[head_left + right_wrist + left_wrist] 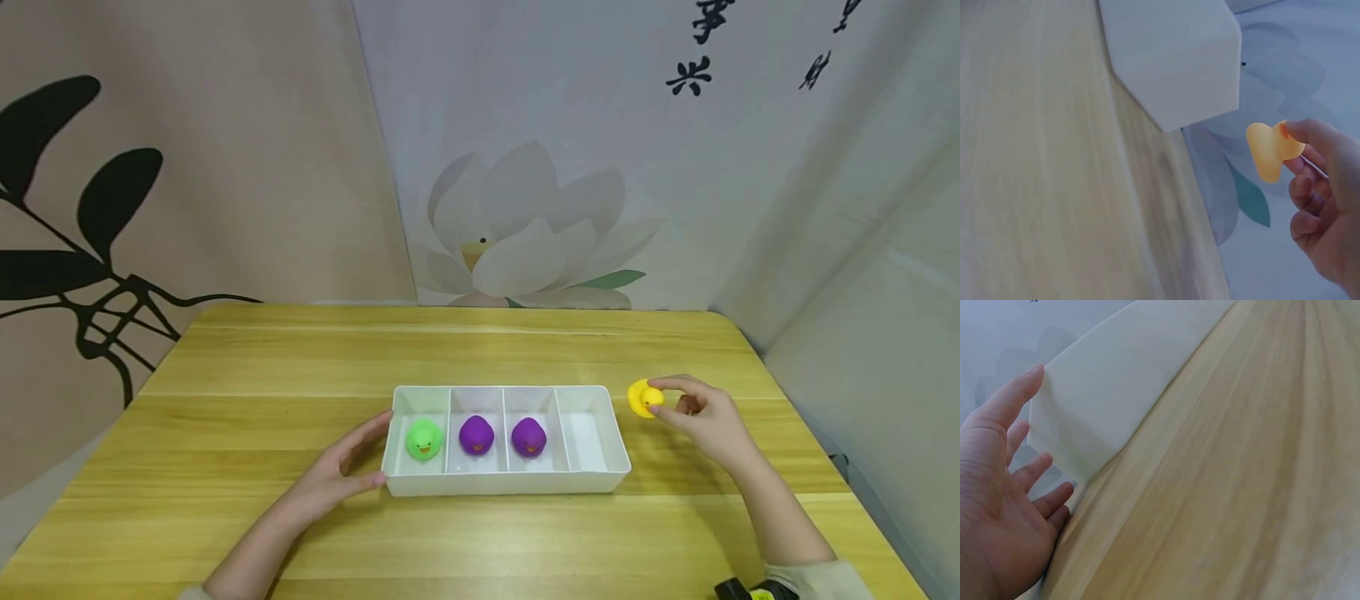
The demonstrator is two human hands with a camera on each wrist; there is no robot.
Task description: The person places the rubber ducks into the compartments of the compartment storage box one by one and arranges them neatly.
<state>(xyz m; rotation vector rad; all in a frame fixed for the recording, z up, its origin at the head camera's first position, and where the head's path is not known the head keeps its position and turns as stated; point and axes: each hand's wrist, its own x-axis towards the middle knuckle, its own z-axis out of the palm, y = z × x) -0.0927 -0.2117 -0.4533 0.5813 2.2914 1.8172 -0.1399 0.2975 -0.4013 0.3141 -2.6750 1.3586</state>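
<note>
A white divided box [510, 484] sits on the table, a green toy duck [424, 440] in its leftmost compartment. The two middle compartments hold one purple toy duck [476, 436] and another purple toy duck [528, 437]; the rightmost is bare. My left hand [333, 475] rests against the box's left end, thumb at the front corner, fingers spread toward the back corner. To the right of the box, my right hand [708, 421] pinches a yellow toy duck [645, 399] between thumb and fingers. In the right wrist view, the yellow duck shows beyond the box's end, its other fingers curled in.
The wooden table [315, 350] ends at a printed curtain [555, 100] along the back, with more curtain on both sides. Near the right sleeve, a black and yellow wrist strap [757, 590] shows at the lower edge.
</note>
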